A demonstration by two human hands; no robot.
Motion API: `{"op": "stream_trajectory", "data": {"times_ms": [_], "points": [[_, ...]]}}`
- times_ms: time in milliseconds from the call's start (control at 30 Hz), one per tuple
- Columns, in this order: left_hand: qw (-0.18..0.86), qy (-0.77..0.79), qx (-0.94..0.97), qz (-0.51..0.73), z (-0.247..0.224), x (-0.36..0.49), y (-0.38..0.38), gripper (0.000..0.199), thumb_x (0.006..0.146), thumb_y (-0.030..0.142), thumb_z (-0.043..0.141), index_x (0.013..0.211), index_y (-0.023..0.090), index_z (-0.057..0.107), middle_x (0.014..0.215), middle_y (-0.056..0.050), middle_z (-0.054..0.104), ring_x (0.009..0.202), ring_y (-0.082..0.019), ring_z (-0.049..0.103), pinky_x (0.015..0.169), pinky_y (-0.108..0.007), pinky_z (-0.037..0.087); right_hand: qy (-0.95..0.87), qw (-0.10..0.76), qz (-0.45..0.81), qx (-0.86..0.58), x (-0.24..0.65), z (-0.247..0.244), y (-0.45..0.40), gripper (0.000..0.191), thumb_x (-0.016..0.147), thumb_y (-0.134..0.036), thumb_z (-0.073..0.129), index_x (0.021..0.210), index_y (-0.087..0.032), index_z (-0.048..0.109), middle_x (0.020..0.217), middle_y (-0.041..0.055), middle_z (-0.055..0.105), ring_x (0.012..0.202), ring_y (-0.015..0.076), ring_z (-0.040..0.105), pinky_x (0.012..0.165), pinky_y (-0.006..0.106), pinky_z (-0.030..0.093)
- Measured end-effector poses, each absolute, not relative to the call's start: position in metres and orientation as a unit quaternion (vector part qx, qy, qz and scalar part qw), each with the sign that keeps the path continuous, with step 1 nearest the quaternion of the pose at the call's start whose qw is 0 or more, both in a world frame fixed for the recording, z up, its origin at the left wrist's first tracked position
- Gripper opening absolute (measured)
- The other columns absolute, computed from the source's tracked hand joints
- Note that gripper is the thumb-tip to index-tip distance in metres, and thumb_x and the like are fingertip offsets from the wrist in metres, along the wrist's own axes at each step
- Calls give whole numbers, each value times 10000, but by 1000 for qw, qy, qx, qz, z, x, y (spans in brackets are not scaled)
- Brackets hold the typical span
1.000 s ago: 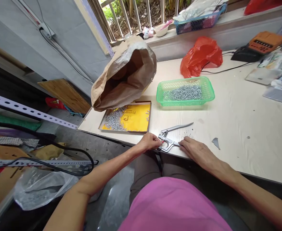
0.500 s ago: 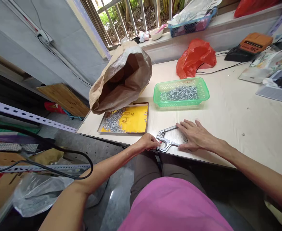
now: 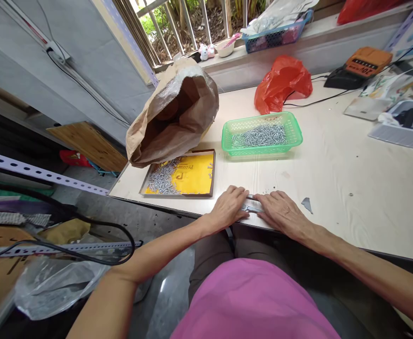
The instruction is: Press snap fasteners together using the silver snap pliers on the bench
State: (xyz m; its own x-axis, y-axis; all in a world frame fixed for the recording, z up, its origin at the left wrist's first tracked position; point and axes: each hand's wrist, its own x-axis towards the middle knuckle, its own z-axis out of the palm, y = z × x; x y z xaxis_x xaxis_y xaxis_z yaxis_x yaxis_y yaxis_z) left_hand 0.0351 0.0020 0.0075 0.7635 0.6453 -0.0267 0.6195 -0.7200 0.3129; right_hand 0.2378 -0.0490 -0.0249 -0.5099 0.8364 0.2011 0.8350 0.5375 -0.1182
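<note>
My left hand is closed over the head of a pair of silver metal pliers at the table's front edge. Most of the tool is hidden under my hands; only short lengths of its two handles show between them. My right hand is closed around the handle ends, its fingers bent over them. To the left of my left hand lies a shallow tray with a yellow bottom and a heap of small metal pins. Behind my hands stands a green plastic basket holding many similar pins.
An open brown paper sack leans behind the tray. A red plastic bag and an orange battery on a black charger are farther back. A grey scrap lies right of my right hand. A grey bin stands far right.
My left hand has shifted from pinching at the tool's head to covering it. My right hand has gone from lying flat to gripping the handles, uncovering the grey scrap. The handles are closer together.
</note>
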Motion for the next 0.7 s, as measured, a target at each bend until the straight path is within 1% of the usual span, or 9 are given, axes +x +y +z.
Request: {"op": "stream_trajectory", "data": {"times_ms": [33,67,200,267,367,433,533,633,700], "points": [[151,306,940,21,8,42,5,454,800,316,671,1193,156,510,1185,-109,545,1096,-238,464,936,-372,421,-868,126,2,-480,237,-26,-50,321,905,-258,469,1188,-113,512,903,90,617,842,236,512,806,352,319],[153,283,947,-2,7,47,9,420,816,311,653,1180,158,510,1159,-103,551,1075,-231,468,921,-365,428,-867,133,1,-480,236,-27,-50,301,904,-243,473,1168,-107,519,892,89,614,831,233,510,789,345,323],[162,257,951,-57,5,58,20,177,864,296,590,978,160,587,975,-69,566,952,-201,485,812,-314,447,-861,146,0,-487,230,-32,-54,163,897,-189,480,1030,-127,552,820,61,588,777,220,506,727,335,321],[164,255,951,-60,5,59,21,147,866,294,586,880,148,601,916,-64,565,910,-192,485,777,-300,441,-856,149,-6,-494,226,-35,-56,109,898,-149,459,949,-150,555,774,39,567,730,209,496,696,333,313],[163,256,951,-59,5,60,19,152,873,279,576,816,140,602,866,-59,573,874,-184,485,742,-287,430,-852,147,-22,-503,221,-39,-60,146,894,-93,427,858,-169,546,720,22,542,674,199,479,667,333,303],[161,259,950,-61,6,60,17,139,874,260,571,809,142,603,864,-57,578,874,-182,486,736,-281,427,-849,146,-28,-507,218,-40,-62,157,894,-87,425,839,-172,546,708,21,541,664,195,479,662,332,302],[159,265,949,-65,7,61,19,151,881,275,560,818,145,602,879,-61,581,890,-187,491,746,-283,434,-840,144,-34,-521,219,-38,-62,135,907,-128,438,851,-170,553,697,21,551,666,194,485,662,331,308],[157,278,946,-54,6,61,18,195,870,320,579,950,143,595,949,-71,583,942,-206,497,785,-307,451,-834,152,-1,-530,231,-34,-58,104,912,-250,490,877,-175,552,767,41,599,742,204,515,699,327,331],[144,306,941,-27,3,60,11,276,852,306,604,1066,139,556,1024,-87,573,997,-225,493,826,-338,457,-833,164,47,-526,243,-32,-52,154,912,-325,500,934,-180,548,857,55,630,812,206,532,723,319,344]]}}
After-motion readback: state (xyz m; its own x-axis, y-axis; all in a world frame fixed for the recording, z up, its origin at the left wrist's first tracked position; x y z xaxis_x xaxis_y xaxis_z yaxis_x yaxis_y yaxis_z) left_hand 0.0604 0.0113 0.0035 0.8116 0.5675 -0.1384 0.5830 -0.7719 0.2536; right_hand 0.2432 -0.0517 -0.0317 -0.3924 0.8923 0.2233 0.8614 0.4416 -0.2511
